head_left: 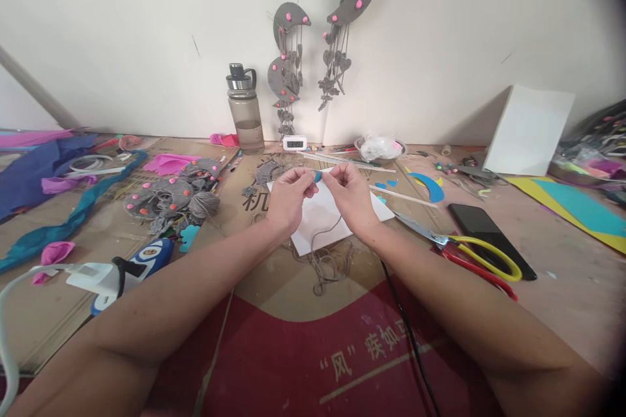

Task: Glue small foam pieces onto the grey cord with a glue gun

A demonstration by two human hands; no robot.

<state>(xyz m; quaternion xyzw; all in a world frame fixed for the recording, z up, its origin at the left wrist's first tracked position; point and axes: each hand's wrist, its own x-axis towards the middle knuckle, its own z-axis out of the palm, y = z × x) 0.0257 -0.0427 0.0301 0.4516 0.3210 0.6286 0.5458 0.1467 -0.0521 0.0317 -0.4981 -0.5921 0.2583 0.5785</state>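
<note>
My left hand (292, 197) and my right hand (350, 194) meet over a white sheet (320, 221), fingertips pinched together. Between them is a small blue piece (317, 176), mostly covered by the fingers, so its outline cannot be made out. Grey yarn (325, 267) trails from beneath my right hand across the sheet into a loose tangle in front of it. Small blue hearts (391, 183) lie just behind the sheet's right side, near a blue crescent (430, 187) on top of a yellow one.
Yellow-and-red scissors (452, 244) and a black phone (493, 241) lie right. At left are a blue-and-white glue gun (132, 273) and grey yarn-wrapped crescents (166, 195). A water bottle (245, 111) and small clock (295, 143) stand behind; moon hangings (288, 16) hang on the wall.
</note>
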